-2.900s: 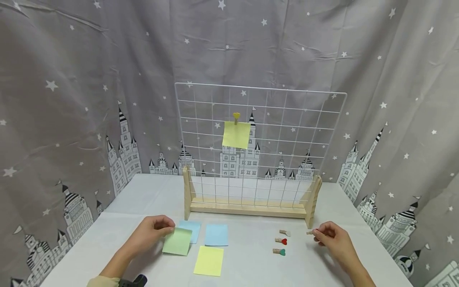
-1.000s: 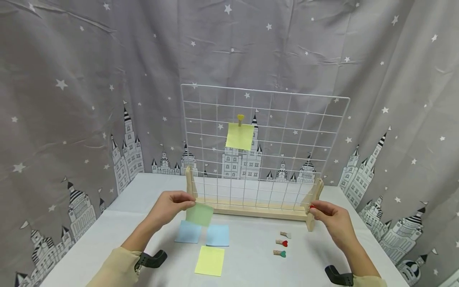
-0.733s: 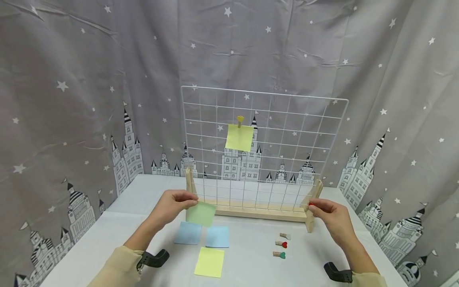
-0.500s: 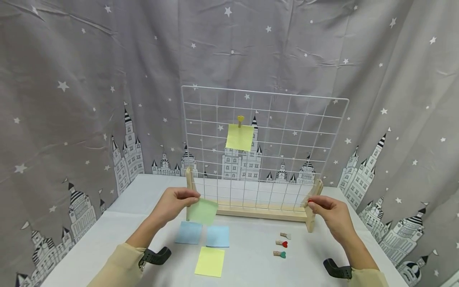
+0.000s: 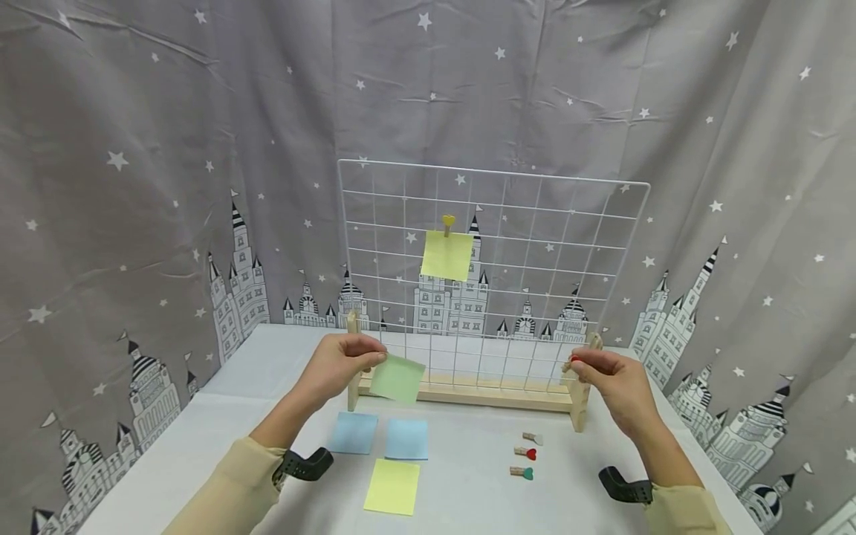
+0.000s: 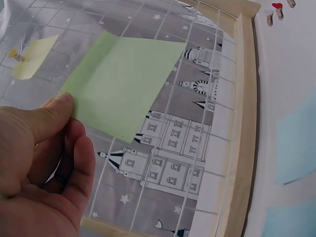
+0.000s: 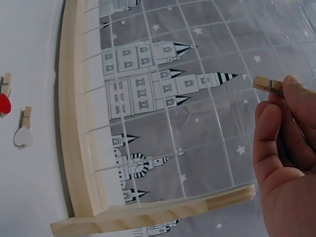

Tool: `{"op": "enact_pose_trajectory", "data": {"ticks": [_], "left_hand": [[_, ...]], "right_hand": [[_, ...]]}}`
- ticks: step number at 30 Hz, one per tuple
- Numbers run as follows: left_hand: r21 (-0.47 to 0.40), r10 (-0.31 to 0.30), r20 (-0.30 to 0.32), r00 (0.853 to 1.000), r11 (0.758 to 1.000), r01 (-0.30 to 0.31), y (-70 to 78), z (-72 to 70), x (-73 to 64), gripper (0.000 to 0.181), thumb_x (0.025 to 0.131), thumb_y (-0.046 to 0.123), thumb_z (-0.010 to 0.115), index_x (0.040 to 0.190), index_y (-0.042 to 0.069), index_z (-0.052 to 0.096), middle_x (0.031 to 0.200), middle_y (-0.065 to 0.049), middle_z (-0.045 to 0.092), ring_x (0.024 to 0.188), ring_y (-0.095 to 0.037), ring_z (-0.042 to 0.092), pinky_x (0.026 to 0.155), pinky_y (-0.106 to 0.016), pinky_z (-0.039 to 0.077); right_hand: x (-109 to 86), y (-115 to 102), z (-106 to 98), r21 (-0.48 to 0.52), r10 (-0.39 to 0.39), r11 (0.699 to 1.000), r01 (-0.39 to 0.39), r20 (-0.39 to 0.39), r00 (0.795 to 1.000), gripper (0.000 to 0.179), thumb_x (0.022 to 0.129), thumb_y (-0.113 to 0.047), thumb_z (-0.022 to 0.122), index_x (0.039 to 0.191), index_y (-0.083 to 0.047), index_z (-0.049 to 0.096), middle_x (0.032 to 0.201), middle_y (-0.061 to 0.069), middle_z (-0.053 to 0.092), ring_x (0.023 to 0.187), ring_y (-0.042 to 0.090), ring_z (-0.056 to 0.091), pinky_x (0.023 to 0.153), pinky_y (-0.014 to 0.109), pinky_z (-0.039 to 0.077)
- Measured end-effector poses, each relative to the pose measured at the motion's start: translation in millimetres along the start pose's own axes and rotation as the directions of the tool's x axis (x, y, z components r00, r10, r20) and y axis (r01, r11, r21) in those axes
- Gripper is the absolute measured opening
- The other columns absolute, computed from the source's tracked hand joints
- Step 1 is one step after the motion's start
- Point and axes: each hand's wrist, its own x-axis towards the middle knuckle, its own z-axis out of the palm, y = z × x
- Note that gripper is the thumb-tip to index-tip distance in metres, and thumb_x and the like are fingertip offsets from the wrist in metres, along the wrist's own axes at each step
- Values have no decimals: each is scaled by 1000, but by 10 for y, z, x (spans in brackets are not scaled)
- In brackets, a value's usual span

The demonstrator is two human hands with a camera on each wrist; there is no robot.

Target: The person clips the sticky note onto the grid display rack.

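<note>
My left hand [image 5: 341, 365] pinches a green sticky note [image 5: 397, 379] by its upper left corner, lifted in front of the wire grid's lower left part. In the left wrist view the green note [image 6: 123, 81] is held between thumb and fingers. A small wooden clothespin [image 7: 267, 84] is pinched in my right hand [image 5: 617, 386], near the grid's lower right; a bit of red shows at the fingertips in the head view. On the white wire grid [image 5: 528, 239] hangs a yellow sticky note [image 5: 446, 257] under a yellow heart clothespin [image 5: 448, 224].
The grid stands in a wooden base [image 5: 488, 395]. Two blue notes [image 5: 353, 433] and a yellow note [image 5: 391, 487] lie on the white table. Right of them are clothespins with a white heart [image 5: 533, 438], a red heart [image 5: 525, 453] and a green heart [image 5: 521, 472]. A grey curtain [image 5: 167, 89] hangs behind.
My left hand has lifted the green note off the table area, up and to the right toward the grid. My right hand has risen with the clothespin and shifted slightly left.
</note>
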Motion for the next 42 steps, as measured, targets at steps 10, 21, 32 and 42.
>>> {"op": "enact_pose_trajectory", "data": {"ticks": [10,21,32,42], "left_hand": [[-28,27,9,1000,999,-27,242,92,69,16,93,25,78,106,16,80,108,-3,76,97,-28,69,81,-34,57],[-69,107,36,994,992,-104,540,235,150,12,93,22,78,103,17,81,104,-1,78,92,-23,70,81,-35,58],[-108,159,45,986,982,-154,796,403,249,15,93,23,78,106,15,81,104,-2,78,91,-24,70,78,-32,58],[-128,195,46,980,974,-188,1018,519,368,14,94,21,78,106,15,81,105,-1,78,96,-23,72,83,-35,60]], "right_hand": [[71,-191,26,8,-54,998,54,18,998,42,97,-20,73,128,8,66,98,-18,74,91,3,67,83,16,56],[144,-397,88,0,-122,993,122,24,992,36,99,-17,71,126,6,67,97,-21,73,87,5,67,82,16,55],[235,-666,152,-16,-159,987,160,9,987,35,99,-18,71,124,6,68,94,-22,72,89,1,68,82,14,56],[333,-838,212,-15,-215,977,214,-7,977,37,97,-21,73,121,8,70,92,-19,73,85,3,67,79,17,57]]}}
